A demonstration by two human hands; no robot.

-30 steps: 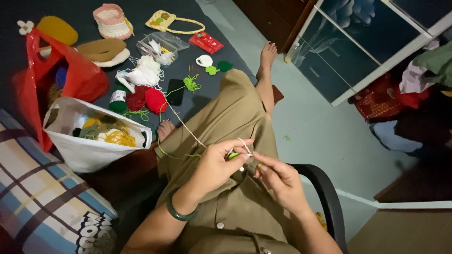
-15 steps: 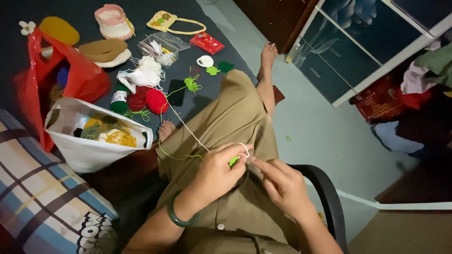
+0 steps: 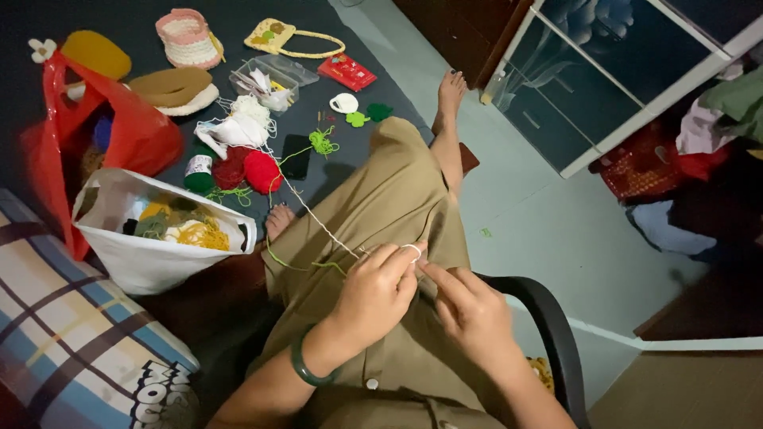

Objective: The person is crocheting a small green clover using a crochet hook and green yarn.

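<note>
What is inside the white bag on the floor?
The white bag holds tangled yarn in yellow, orange and dull green at its open top. Anything deeper is hidden by the yarn and bag walls.

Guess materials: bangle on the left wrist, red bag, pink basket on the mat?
Bangle: dark green, glossy highlight, likely stone or glass, possibly plastic.
Red bag: thin shiny crinkled film, plastic.
Pink basket: ribbed matte stitches, looks like crocheted yarn.

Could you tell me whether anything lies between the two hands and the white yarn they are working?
Nothing visible does: the left hand has the white yarn looped over a fingertip, and the right hand touches it there, over the lap.
</note>
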